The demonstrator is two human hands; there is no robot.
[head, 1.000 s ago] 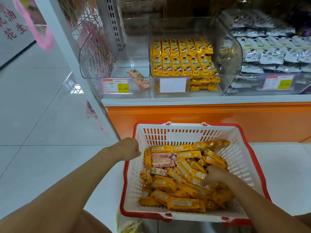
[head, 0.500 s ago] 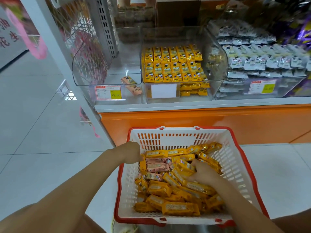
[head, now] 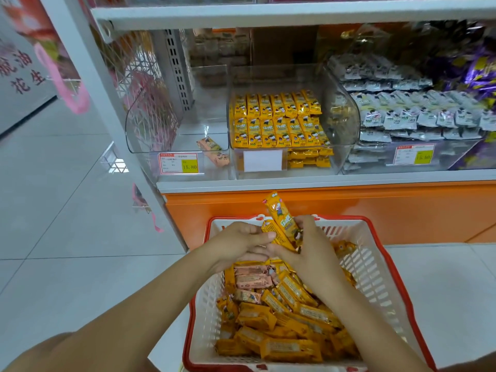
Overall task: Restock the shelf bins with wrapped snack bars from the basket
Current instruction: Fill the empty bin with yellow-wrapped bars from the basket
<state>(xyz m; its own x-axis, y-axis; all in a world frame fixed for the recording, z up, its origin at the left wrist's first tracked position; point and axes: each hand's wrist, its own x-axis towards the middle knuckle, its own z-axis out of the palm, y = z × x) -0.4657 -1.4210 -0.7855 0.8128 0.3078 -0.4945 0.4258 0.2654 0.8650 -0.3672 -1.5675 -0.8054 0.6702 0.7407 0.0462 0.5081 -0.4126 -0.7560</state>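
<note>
In the red-rimmed white basket (head: 386, 264), heaped with loose bars (head: 281, 331) in yellow and a few pink wrappers, both hands meet. The right hand (head: 308, 253) curls its fingers round two yellow bars (head: 281, 224) held up on end, and the left hand (head: 241, 242) pinches the lower one under its thumb. Beyond, on the shelf (head: 322, 181), the middle bin (head: 346, 124) holds rows of matching yellow packs behind a blank white label (head: 263, 160), while the left bin (head: 150, 124) holds a single pink bar (head: 212, 150) and its price tag (head: 179, 163) reads 15.80, the smaller print being illegible.
</note>
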